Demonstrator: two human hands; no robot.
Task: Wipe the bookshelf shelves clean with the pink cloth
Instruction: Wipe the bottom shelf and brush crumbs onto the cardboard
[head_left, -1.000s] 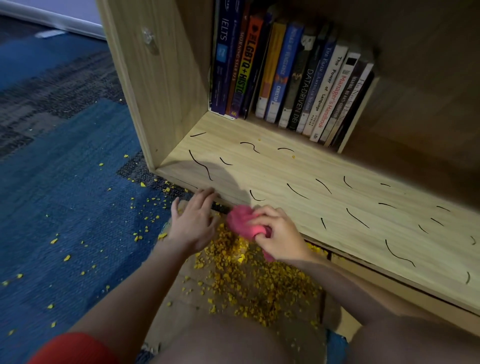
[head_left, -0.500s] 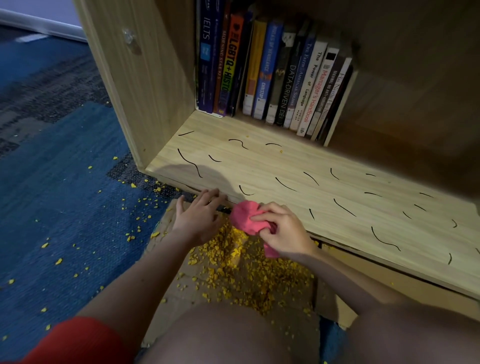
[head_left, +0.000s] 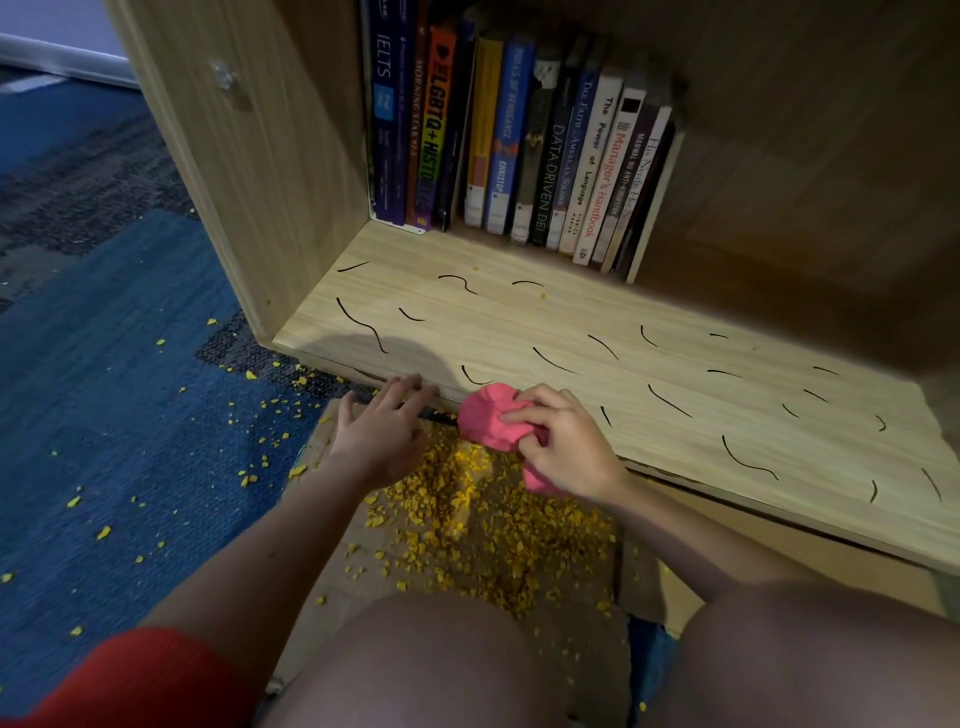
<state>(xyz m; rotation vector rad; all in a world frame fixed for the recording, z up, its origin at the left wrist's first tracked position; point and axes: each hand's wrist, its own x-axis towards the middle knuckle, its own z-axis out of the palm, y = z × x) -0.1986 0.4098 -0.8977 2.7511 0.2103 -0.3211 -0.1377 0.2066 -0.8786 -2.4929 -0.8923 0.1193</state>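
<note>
Right hand (head_left: 563, 447) grips bunched pink cloth (head_left: 491, 423) at the shelf (head_left: 675, 374) front edge. Left hand (head_left: 379, 431), fingers extended, rests just beside, over yellow crumbs (head_left: 478, 525) on cardboard (head_left: 332, 587).

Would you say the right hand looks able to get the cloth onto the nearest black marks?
Probably yes: the right hand grips the cloth at the front edge of the shelf, with only bare wood between it and the nearest mark.
</note>
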